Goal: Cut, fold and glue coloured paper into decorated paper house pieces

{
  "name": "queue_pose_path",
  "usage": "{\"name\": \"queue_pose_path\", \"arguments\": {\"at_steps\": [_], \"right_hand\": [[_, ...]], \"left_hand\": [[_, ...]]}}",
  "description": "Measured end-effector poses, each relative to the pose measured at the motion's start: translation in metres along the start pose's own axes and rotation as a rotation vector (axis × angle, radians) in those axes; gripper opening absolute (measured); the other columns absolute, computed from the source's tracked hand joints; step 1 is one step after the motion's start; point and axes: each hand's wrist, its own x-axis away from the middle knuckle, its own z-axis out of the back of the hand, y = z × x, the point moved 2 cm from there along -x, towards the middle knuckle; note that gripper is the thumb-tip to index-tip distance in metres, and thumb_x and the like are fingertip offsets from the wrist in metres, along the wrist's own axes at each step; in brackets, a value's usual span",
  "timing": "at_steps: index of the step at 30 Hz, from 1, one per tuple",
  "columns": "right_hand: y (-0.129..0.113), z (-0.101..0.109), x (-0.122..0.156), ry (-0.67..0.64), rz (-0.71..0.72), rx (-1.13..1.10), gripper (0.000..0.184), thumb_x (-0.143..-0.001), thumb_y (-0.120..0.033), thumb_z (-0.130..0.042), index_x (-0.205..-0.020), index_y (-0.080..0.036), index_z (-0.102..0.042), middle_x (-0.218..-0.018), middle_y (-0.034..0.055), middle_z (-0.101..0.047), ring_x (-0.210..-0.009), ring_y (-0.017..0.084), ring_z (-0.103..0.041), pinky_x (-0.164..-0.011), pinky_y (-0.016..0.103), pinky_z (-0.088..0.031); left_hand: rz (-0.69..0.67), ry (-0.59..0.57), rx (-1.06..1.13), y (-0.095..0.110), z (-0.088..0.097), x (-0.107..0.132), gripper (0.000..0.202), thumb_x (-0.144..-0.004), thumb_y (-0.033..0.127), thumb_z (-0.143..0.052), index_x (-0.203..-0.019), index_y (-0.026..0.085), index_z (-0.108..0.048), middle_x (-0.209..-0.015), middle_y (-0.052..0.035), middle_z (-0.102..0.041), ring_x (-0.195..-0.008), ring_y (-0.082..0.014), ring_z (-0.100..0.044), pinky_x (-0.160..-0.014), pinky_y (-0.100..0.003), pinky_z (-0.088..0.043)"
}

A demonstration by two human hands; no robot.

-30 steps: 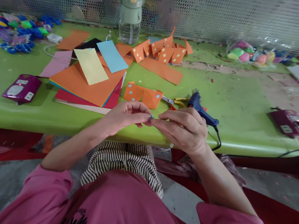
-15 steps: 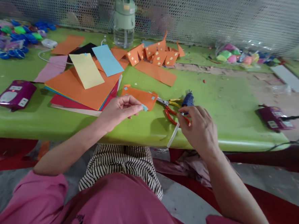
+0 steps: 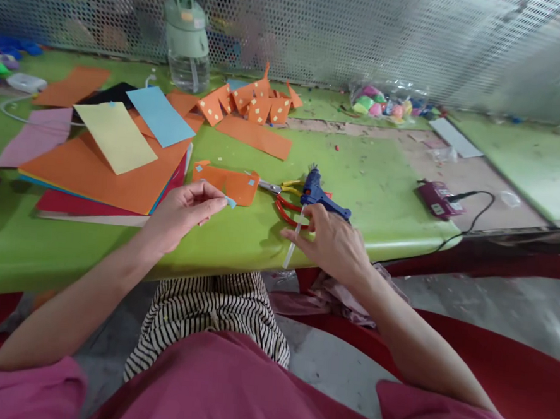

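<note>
My left hand is closed in a pinch on a tiny light-blue paper square, held just in front of a folded orange paper piece dotted with small squares. My right hand rests on the green table's front edge, fingers curled around the blue glue gun at its handle. A translucent glue stick pokes out from the gun's back toward me. Red-and-yellow-handled scissors lie just left of the gun.
A stack of coloured paper sheets lies at left, several orange cut pieces and a green-lidded water bottle at the back. A purple power adapter with a black cable sits at right, and a bag of coloured items lies by the mesh wall.
My hands have parted: the left kept the small blue square, the right moved right to the glue gun and closed on it. The view has swung to the right.
</note>
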Motion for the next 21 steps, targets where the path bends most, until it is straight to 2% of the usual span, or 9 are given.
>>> {"name": "queue_pose_path", "arguments": {"at_steps": [3, 6, 11, 16, 18, 20, 21], "right_hand": [[-0.002, 0.002, 0.002, -0.092, -0.090, -0.026, 0.035, -0.092, -0.041, -0.058, -0.118, -0.018, -0.055, -0.091, 0.0091, -0.076, -0.080, 0.028, -0.071, -0.060, 0.032, -0.039], [0.009, 0.006, 0.000, -0.131, -0.146, -0.055, 0.034, -0.087, -0.028, -0.057, -0.120, -0.019, -0.054, -0.090, 0.0057, -0.077, -0.076, 0.026, -0.070, -0.059, 0.031, -0.037], [0.043, 0.010, -0.013, -0.086, -0.231, -0.034, 0.038, -0.088, -0.027, -0.052, -0.124, -0.018, -0.055, -0.093, 0.0089, -0.076, -0.079, 0.027, -0.070, -0.061, 0.034, -0.041], [0.081, 0.004, -0.037, -0.120, -0.301, 0.010, 0.042, -0.089, -0.028, -0.051, -0.129, -0.016, -0.058, -0.099, 0.0145, -0.075, -0.092, 0.034, -0.068, -0.072, 0.042, -0.048], [0.085, 0.004, -0.045, -0.018, -0.273, 0.068, 0.040, -0.089, -0.030, -0.052, -0.124, -0.015, -0.062, -0.107, 0.0184, -0.073, -0.102, 0.038, -0.065, -0.081, 0.048, -0.049], [0.076, 0.005, -0.048, 0.095, -0.153, 0.098, 0.038, -0.090, -0.033, -0.050, -0.120, -0.014, -0.065, -0.113, 0.0201, -0.071, -0.109, 0.038, -0.063, -0.090, 0.052, -0.048], [0.067, 0.004, -0.049, 0.105, -0.067, 0.090, 0.038, -0.091, -0.034, -0.050, -0.119, -0.014, -0.065, -0.114, 0.0196, -0.071, -0.110, 0.037, -0.062, -0.093, 0.052, -0.048]], "left_hand": [[0.005, -0.018, -0.011, -0.002, 0.001, 0.001, 0.017, -0.073, 0.035, -0.077, -0.074, 0.020, -0.069, -0.060, 0.0034, -0.052, -0.055, -0.0078, -0.042, -0.050, -0.021, -0.032], [0.001, -0.033, -0.019, -0.006, 0.002, 0.001, 0.018, -0.075, 0.036, -0.077, -0.075, 0.020, -0.069, -0.062, 0.0029, -0.053, -0.056, -0.0081, -0.042, -0.051, -0.021, -0.032], [0.003, -0.056, -0.004, -0.011, 0.003, 0.000, 0.016, -0.076, 0.035, -0.078, -0.076, 0.021, -0.070, -0.065, 0.0024, -0.054, -0.058, -0.0083, -0.043, -0.053, -0.022, -0.033], [-0.006, -0.079, -0.035, -0.011, 0.001, 0.000, 0.017, -0.078, 0.037, -0.077, -0.077, 0.021, -0.071, -0.065, 0.0016, -0.055, -0.057, -0.0093, -0.042, -0.050, -0.023, -0.031], [-0.012, -0.072, -0.051, -0.008, -0.001, 0.001, 0.017, -0.077, 0.037, -0.076, -0.077, 0.021, -0.071, -0.065, 0.0016, -0.055, -0.058, -0.0093, -0.043, -0.051, -0.023, -0.032], [-0.012, -0.051, -0.057, -0.005, -0.003, 0.000, 0.017, -0.076, 0.037, -0.076, -0.075, 0.020, -0.070, -0.064, 0.0018, -0.055, -0.058, -0.0092, -0.043, -0.052, -0.023, -0.033], [-0.011, -0.038, -0.054, -0.004, -0.004, 0.000, 0.018, -0.075, 0.037, -0.076, -0.074, 0.020, -0.069, -0.063, 0.0020, -0.055, -0.057, -0.0091, -0.043, -0.052, -0.023, -0.034]]}}
